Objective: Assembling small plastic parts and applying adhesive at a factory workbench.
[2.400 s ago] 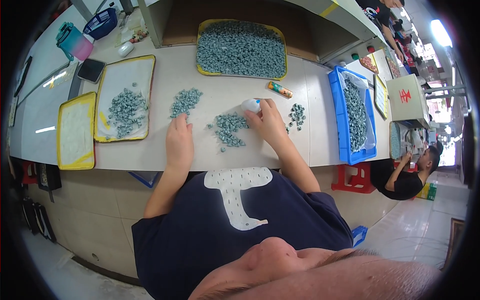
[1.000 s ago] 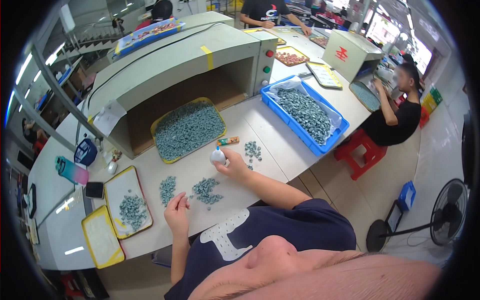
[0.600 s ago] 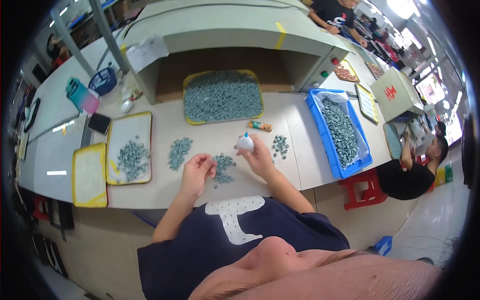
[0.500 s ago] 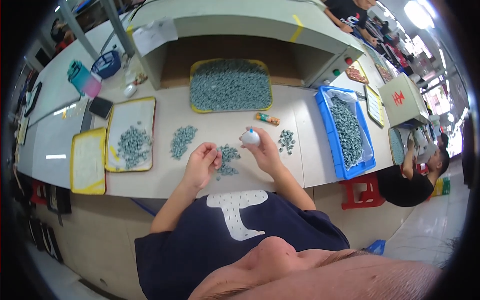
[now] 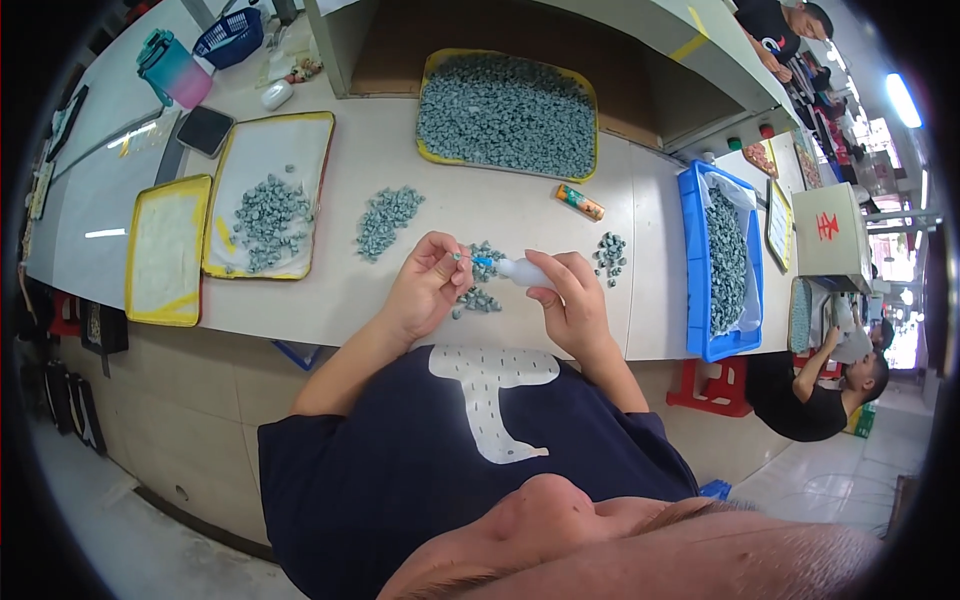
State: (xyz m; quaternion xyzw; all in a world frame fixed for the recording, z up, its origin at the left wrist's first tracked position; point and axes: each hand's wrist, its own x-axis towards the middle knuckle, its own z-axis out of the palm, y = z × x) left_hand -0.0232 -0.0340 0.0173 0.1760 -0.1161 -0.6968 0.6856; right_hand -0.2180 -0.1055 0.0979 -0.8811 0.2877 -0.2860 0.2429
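Observation:
My right hand [image 5: 577, 300] is closed around a white squeeze bottle [image 5: 522, 272]. The bottle lies nearly level, its thin blue nozzle pointing toward my left hand [image 5: 425, 290]. In that hand's pinched fingertips is a small piece [image 5: 458, 256], partly hidden, with the nozzle tip touching or almost touching it. Beneath and between both hands lies a loose pile of small grey-green stone-like pieces [image 5: 482, 300]. A second pile [image 5: 388, 222] is spread beyond my left hand, and a smaller cluster [image 5: 610, 257] sits to the right of my right hand.
A yellow-rimmed tray [image 5: 432, 155] full of pieces stands below the shelf [image 5: 480, 30]. At left are a paper-lined tray [image 5: 262, 150] and a yellow-edged tray [image 5: 162, 255]. On the right are an orange-green tube [image 5: 580, 202] and a blue bin [image 5: 697, 270]. A co-worker [image 5: 800, 395] sits farther right.
The bottle has tipped from pointing up to lying sideways, its nozzle now at my left fingertips. Both hands have come closer together. The whole view has shifted.

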